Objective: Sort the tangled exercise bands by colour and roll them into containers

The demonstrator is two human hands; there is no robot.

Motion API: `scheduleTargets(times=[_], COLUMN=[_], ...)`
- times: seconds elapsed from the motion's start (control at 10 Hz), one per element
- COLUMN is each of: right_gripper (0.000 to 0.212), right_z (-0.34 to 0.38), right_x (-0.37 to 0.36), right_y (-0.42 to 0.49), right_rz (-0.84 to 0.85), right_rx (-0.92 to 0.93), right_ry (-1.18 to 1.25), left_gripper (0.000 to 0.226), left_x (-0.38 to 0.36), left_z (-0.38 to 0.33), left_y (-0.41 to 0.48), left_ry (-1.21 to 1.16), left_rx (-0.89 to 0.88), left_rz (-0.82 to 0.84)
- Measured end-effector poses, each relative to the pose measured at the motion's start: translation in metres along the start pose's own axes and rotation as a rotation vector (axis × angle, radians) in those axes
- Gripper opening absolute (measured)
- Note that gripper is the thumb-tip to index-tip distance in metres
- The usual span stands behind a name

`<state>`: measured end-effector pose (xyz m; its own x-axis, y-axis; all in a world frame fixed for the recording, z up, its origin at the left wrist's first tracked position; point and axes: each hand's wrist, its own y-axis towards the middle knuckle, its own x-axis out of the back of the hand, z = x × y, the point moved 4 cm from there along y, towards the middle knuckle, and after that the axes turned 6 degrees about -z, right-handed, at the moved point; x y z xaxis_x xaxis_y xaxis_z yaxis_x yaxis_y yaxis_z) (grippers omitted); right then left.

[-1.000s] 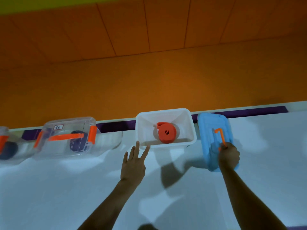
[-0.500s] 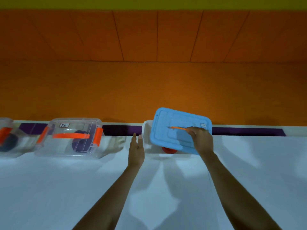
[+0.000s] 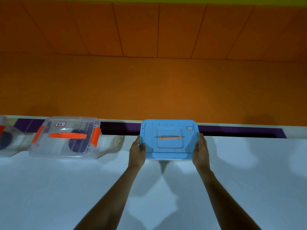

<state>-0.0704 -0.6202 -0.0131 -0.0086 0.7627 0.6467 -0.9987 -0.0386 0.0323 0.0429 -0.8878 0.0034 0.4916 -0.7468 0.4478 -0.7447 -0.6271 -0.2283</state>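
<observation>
A blue lid (image 3: 169, 143) with a thin orange handle (image 3: 171, 137) lies flat at the far edge of the white table (image 3: 166, 188), over the container that held the rolled orange band. That container and its band are hidden beneath it. My left hand (image 3: 137, 150) presses the lid's left edge with straight fingers, its thumb resting on top. Against the right edge lies my right hand (image 3: 201, 148), fingers straight.
To the left stands a clear lidded box (image 3: 66, 136) with orange latches and a dark blue roll (image 3: 78, 143) inside. Another clear box (image 3: 6, 138) with a dark roll is cut off at the far left. An orange wall rises behind the table.
My right hand carried the blue lid from beside the white container and set it down on top. My left hand moved from the container's left side onto the lid's left edge.
</observation>
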Motion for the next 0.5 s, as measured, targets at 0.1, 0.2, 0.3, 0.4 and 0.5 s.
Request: scheduleTargets(times=[0.1,0.2,0.3,0.4,0.5], right_gripper=[0.059,0.067,0.032,0.051,0.096], right_z=[-0.006,0.008,0.022,0.018,-0.004], right_x=[0.001,0.007,0.012,0.016,0.012], right_y=[-0.009,-0.023,-0.036,-0.033,-0.018], right_rz=[0.004,-0.056,-0.044,-0.031,0.056], right_rx=[-0.005,-0.105,-0.169,-0.146,-0.155], right_ry=[0.200,0.226,0.302,0.207,0.176], left_gripper=[0.050,0.051,0.051,0.051,0.055], left_x=[0.001,0.004,0.007,0.011,0.013], left_z=[0.007,0.008,0.007,0.003,-0.001], left_y=[-0.003,-0.008,-0.010,-0.011,-0.013], left_ry=[0.036,0.061,0.083,0.090,0.151], left_rx=[0.041,0.028,0.026,-0.001,-0.012], left_rz=[-0.012,-0.034,-0.028,-0.007,0.085])
